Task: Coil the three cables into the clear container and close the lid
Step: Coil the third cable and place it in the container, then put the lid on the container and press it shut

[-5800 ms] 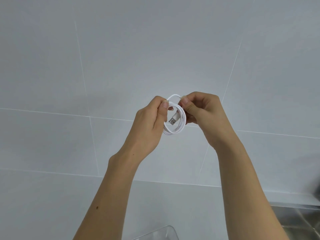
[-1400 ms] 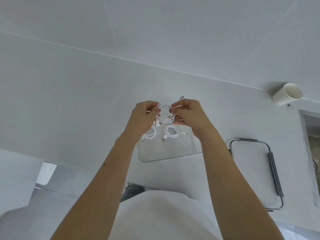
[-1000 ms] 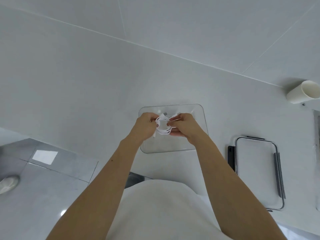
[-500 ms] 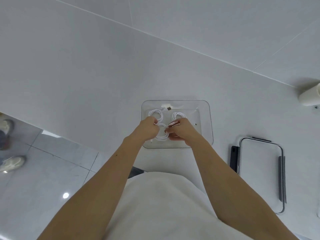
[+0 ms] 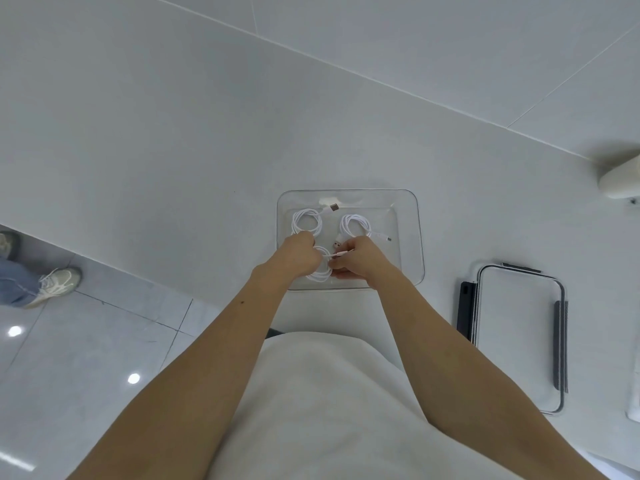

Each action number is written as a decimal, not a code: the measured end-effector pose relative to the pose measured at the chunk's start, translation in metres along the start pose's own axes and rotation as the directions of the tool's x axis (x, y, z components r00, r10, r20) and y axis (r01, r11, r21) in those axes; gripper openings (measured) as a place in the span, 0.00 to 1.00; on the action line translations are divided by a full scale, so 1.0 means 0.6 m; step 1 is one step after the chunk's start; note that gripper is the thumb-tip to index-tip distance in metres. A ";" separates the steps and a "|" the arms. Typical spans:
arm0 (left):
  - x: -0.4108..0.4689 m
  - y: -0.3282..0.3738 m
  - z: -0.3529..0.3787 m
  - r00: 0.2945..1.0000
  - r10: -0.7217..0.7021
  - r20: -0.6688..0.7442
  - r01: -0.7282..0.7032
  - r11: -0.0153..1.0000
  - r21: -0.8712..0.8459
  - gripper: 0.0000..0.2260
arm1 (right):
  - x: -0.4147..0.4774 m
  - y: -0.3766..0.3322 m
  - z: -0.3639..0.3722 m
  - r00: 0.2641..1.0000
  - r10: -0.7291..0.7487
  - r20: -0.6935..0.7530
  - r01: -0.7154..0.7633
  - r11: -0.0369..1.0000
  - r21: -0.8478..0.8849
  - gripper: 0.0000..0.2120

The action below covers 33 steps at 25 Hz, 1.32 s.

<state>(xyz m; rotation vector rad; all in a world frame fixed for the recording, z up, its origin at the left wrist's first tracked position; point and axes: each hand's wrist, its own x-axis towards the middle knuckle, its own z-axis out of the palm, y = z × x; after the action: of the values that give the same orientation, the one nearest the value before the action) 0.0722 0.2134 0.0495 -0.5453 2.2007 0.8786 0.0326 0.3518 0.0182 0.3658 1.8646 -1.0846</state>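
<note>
1. Step in hand (judged): seating coil 3 of 3.
- left hand [image 5: 299,258]: fingers curled over the left side of the small white coiled cable [image 5: 320,273].
- right hand [image 5: 360,263]: thumb and fingertips pinching that coil's right side.
- The coil sits low by the near edge of the clear rectangular plastic container [image 5: 419,237]; I cannot tell whether it touches the bottom.
- 2 white cable coils lie along the far edge: far-left coil [image 5: 306,221] and far-middle coil [image 5: 355,225].

2. Next move: let go gently (the loops may spring open), then fetch the clear lid with dark grey clasps [image 5: 519,337], lying well right of the container.

3. Room: glossy grey floor tiles [image 5: 86,341] and a pale trainer [image 5: 55,285] at left, a plain white countertop [image 5: 138,133], and a white cup-like cylinder [image 5: 620,181] at far right.
</note>
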 end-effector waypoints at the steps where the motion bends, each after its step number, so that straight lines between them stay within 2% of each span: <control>1: 0.001 0.000 0.000 1.000 -0.005 0.000 0.005 1.000 0.000 0.12 | 0.001 0.002 0.000 1.000 0.005 -0.003 -0.005 1.000 -0.007 0.10; 3: 0.001 0.001 0.002 1.000 -0.012 0.003 0.012 1.000 0.005 0.13 | 0.003 0.007 0.000 1.000 0.015 -0.009 -0.016 1.000 -0.025 0.12; 6: -0.001 0.001 0.002 1.000 0.011 0.014 -0.011 1.000 0.010 0.06 | 0.004 0.009 0.002 1.000 0.012 -0.016 -0.013 0.998 -0.068 0.13; 13: -0.005 0.005 0.007 0.998 0.060 0.035 -0.062 0.997 0.041 0.05 | -0.006 0.005 0.001 0.997 -0.045 -0.056 0.032 0.977 -0.210 0.13; 15: -0.009 0.006 0.008 0.997 0.058 0.043 -0.059 0.998 0.029 0.08 | -0.011 0.004 -0.001 0.995 -0.074 -0.065 0.053 0.960 -0.276 0.13; 18: -0.022 0.014 0.003 0.997 0.078 0.024 -0.078 0.997 0.023 0.19 | -0.022 0.004 -0.011 0.991 -0.115 -0.073 0.088 0.947 -0.308 0.14; 21: -0.029 0.024 -0.002 0.993 0.120 0.010 -0.120 0.993 0.009 0.19 | -0.038 0.002 -0.024 0.986 -0.150 -0.070 0.120 0.937 -0.328 0.14; 26: -0.039 0.071 0.002 0.971 0.237 -0.025 -0.238 0.971 -0.022 0.16 | -0.080 0.005 -0.067 0.964 -0.216 -0.157 0.172 0.953 -0.250 0.14; 30: -0.056 0.139 0.034 0.926 0.369 -0.076 -0.373 0.926 -0.054 0.15 | -0.131 0.032 -0.128 0.903 -0.301 -0.307 0.279 0.954 -0.112 0.11; 33: -0.074 0.187 0.077 0.892 0.435 -0.124 -0.448 0.887 -0.108 0.13 | -0.164 0.069 -0.177 0.852 -0.306 -0.424 0.313 0.948 -0.056 0.08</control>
<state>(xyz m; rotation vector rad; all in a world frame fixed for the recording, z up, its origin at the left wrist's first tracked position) 0.0564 0.3284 0.1057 -0.1401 2.4122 1.2668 0.0513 0.4785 0.0978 0.3376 2.3703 -1.3134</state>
